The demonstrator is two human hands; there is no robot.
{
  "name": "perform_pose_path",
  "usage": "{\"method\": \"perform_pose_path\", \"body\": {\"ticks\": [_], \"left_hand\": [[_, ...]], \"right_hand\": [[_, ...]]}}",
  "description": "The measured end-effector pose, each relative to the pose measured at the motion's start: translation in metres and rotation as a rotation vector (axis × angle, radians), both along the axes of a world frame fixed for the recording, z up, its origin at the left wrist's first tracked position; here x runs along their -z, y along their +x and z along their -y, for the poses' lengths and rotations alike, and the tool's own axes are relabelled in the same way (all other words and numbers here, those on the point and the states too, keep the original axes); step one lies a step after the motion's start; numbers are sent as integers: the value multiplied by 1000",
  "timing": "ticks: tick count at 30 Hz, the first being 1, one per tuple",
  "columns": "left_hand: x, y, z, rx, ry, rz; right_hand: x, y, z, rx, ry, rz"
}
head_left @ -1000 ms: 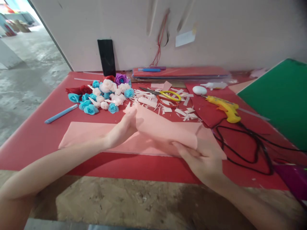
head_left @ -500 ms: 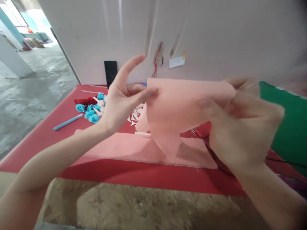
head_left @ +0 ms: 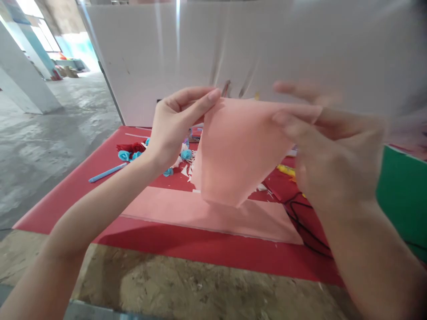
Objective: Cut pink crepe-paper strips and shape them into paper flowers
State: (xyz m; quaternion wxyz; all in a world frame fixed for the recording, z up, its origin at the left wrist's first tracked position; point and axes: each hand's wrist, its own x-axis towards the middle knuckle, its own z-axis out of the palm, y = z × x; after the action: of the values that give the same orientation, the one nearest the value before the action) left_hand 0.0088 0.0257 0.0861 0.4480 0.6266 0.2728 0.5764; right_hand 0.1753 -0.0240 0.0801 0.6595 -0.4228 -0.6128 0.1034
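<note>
A thin salmon-pink sheet (head_left: 240, 146), paper or fabric, hangs between my hands above the table. My left hand (head_left: 175, 124) pinches its upper left corner between thumb and fingers. On the right side, my right hand (head_left: 336, 151) grips the sheet with the thumb in front and some fingers behind; the index finger is raised and this hand is blurred. Below lies a long flat strip of the same pink material (head_left: 160, 206), partly shaded by the held sheet.
Red covering (head_left: 227, 262) lies over a rough board (head_left: 167, 284). Blue flowers (head_left: 124, 155), red flowers (head_left: 133, 147) and a blue pen-like stick (head_left: 107, 172) are at left. White scraps, a black cable (head_left: 310, 233) and a green panel (head_left: 400, 195) lie around. A pale board stands behind.
My left hand has gone from a loose touch with the index finger raised to a pinch on the corner. The sheet has spread out and hangs wider. The view has shifted.
</note>
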Motion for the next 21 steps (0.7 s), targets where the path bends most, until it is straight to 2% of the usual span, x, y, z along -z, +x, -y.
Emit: {"method": "perform_pose_path", "body": {"ticks": [6,11,13,16,21], "left_hand": [[10,-3,-2,24,-63,-22],[25,0,-7,324,-49,-34],[31,2,-7,400,-72,-42],[41,6,-8,429,-102,-54],[58,14,-8,394,-171,-163]], "right_hand": [[6,-4,-8,-3,116,-79],[-1,-4,-20,51,158,-104],[-3,-2,-26,42,166,-120],[-5,1,-34,11,151,-157],[-7,2,-43,6,50,-267]]}}
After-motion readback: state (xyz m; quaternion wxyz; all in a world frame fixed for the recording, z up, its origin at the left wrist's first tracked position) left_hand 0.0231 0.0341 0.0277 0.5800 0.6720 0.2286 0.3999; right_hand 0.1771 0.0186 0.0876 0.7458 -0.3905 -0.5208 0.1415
